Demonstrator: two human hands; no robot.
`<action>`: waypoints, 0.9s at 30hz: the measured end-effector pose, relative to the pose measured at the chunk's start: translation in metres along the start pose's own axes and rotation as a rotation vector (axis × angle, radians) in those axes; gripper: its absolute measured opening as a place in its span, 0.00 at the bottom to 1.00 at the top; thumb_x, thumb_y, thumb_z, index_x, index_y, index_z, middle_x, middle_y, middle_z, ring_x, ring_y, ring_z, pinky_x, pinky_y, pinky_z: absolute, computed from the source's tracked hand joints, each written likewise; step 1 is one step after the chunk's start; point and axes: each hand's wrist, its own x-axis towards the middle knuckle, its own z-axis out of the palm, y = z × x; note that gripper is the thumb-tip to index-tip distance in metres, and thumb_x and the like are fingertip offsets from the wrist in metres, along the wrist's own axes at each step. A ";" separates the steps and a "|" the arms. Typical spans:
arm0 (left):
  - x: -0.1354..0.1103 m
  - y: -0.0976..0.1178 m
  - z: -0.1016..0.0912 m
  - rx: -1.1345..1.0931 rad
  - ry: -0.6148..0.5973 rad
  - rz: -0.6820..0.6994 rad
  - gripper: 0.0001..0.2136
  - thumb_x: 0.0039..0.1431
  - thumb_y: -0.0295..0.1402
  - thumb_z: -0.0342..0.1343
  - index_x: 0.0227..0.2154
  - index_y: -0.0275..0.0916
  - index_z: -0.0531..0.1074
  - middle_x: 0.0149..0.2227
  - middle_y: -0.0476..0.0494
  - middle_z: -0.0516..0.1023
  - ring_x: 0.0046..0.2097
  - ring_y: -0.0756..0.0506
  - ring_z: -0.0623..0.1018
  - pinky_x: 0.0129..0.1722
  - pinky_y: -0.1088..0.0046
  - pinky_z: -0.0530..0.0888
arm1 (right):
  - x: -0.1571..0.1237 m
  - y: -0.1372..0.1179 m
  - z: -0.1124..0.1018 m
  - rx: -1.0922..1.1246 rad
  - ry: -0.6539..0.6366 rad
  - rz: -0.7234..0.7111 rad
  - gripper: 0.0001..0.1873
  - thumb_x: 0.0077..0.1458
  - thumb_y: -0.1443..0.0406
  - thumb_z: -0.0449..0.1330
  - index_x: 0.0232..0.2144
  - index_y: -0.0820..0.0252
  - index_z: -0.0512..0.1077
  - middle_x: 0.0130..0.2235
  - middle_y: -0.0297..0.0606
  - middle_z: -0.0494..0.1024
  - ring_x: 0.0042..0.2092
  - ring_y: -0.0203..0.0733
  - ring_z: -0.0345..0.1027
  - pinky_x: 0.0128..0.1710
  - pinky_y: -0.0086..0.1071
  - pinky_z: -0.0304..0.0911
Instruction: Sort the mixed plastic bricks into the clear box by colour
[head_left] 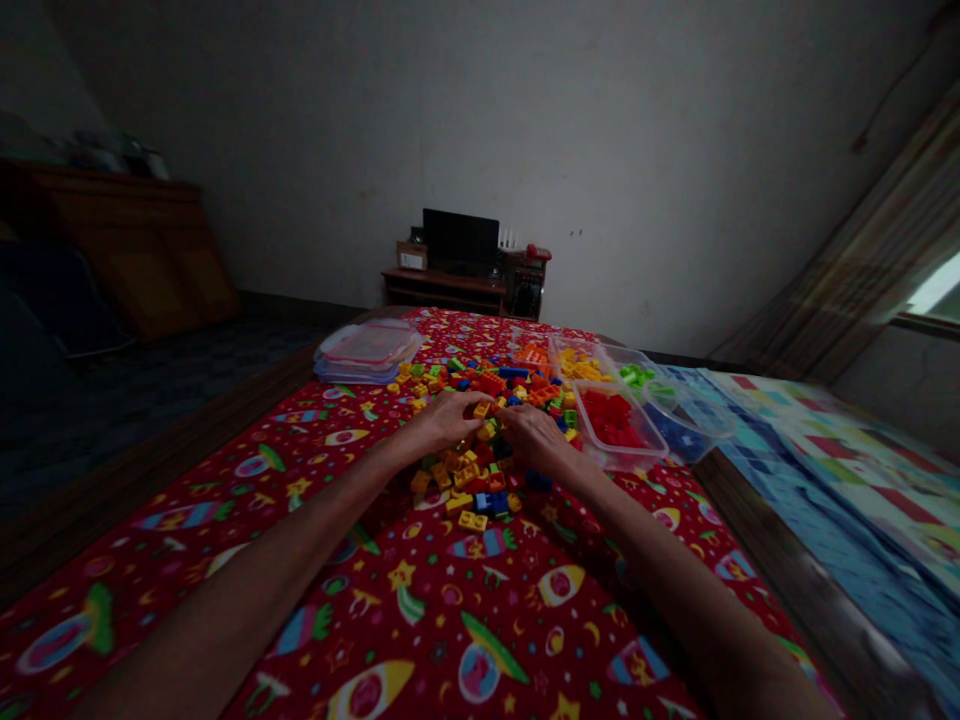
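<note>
A heap of small plastic bricks, yellow, orange, red, blue and green, lies on a red patterned cloth. My left hand rests on the heap with its fingers curled, pinching a yellow brick at the fingertips. My right hand lies palm down on the heap just beside it, fingers bent into the bricks; whether it holds one is hidden. The fingertips of both hands nearly meet.
Clear tubs stand right of the heap: red bricks, yellow, green, blue, orange. Stacked lids lie at the back left. A striped blue cloth covers the right side. A low desk with a monitor stands by the wall.
</note>
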 end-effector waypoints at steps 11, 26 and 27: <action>0.000 0.013 -0.005 -0.205 -0.011 0.015 0.24 0.50 0.40 0.56 0.51 0.35 0.71 0.34 0.46 0.79 0.33 0.45 0.76 0.32 0.73 0.71 | -0.006 -0.003 -0.030 0.094 0.115 -0.052 0.19 0.62 0.66 0.51 0.55 0.61 0.63 0.40 0.44 0.77 0.40 0.41 0.70 0.37 0.28 0.58; 0.004 -0.023 -0.028 -0.220 0.080 -0.038 0.25 0.57 0.51 0.45 0.41 0.36 0.77 0.38 0.43 0.81 0.41 0.42 0.78 0.41 0.70 0.73 | -0.007 0.029 -0.044 -0.007 0.103 0.077 0.16 0.60 0.62 0.53 0.48 0.58 0.74 0.29 0.40 0.78 0.27 0.34 0.65 0.27 0.27 0.49; 0.006 -0.034 -0.030 -0.195 0.136 -0.074 0.25 0.57 0.51 0.44 0.39 0.35 0.77 0.37 0.43 0.82 0.40 0.42 0.78 0.41 0.70 0.73 | -0.006 0.039 -0.047 -0.006 0.124 0.108 0.16 0.60 0.62 0.53 0.47 0.58 0.74 0.30 0.40 0.78 0.27 0.34 0.65 0.28 0.27 0.50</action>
